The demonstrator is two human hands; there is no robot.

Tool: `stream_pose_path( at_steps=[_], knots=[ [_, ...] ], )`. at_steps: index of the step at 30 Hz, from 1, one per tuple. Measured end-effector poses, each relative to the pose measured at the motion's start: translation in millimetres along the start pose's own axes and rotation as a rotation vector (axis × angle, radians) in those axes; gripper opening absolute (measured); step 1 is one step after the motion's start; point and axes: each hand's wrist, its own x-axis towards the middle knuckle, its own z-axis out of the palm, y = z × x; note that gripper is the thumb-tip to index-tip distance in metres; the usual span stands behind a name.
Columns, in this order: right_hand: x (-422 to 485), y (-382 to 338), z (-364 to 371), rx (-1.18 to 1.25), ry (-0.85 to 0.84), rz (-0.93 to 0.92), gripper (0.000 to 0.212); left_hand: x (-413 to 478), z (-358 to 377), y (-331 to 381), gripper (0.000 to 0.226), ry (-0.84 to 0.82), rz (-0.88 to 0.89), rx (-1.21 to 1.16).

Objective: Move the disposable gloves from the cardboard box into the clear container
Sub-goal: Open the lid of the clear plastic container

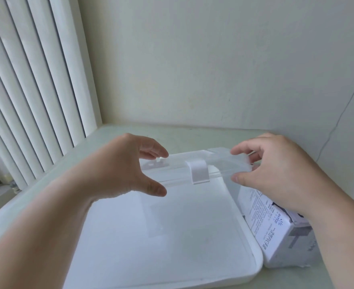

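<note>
The clear container (pixel 253 243) lies flat in front of me, its frosted lid down and a white clasp (pixel 199 172) on its far edge. My left hand (pixel 117 165) is at the far left corner, thumb and fingers spread around the rim without closing. My right hand (pixel 276 167) pinches a clear raised strip of the lid (pixel 224 163) at the far right corner, between thumb and forefinger. The white cardboard glove box (pixel 276 232) with printed text lies beside the container on the right, partly under my right forearm. No gloves show.
The container and box rest on a pale counter (pixel 113 138) in a corner. A plain wall rises behind. White vertical slats (pixel 26 80) stand on the left. A thin cable (pixel 338 122) runs down the wall at the right.
</note>
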Motion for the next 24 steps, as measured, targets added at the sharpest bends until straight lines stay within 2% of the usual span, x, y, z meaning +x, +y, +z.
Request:
stream_pose_path(
  at_steps=[3,7,10,12,14,18,21,24],
  knots=[
    [-2,3,-4,-0.056,-0.072,-0.002,0.035,-1,-2,0,0.067,-0.039,0.031,-0.007],
    [-3,3,-3,-0.088,-0.123,0.006,0.062,-2,-4,1,0.057,-0.037,0.085,-0.019],
    [-2,2,-3,-0.011,-0.024,-0.01,0.076,-2,-7,3,0.043,0.08,0.085,-0.091],
    [-2,1,-6,0.062,0.028,0.005,0.078,0,-8,4,0.051,0.213,0.064,-0.172],
    [-1,2,-11,0.099,0.052,0.03,0.072,5,-4,1,0.055,0.346,0.013,-0.268],
    [-1,9,-18,-0.014,-0.021,0.119,0.04,21,11,-14,0.037,0.537,-0.108,-0.345],
    [-1,9,-19,-0.142,-0.131,0.182,0.04,27,25,-23,0.062,0.432,-0.234,-0.303],
    [-2,8,-25,-0.295,-0.203,0.215,0.056,27,34,-27,0.082,0.303,-0.342,-0.335]
  ],
)
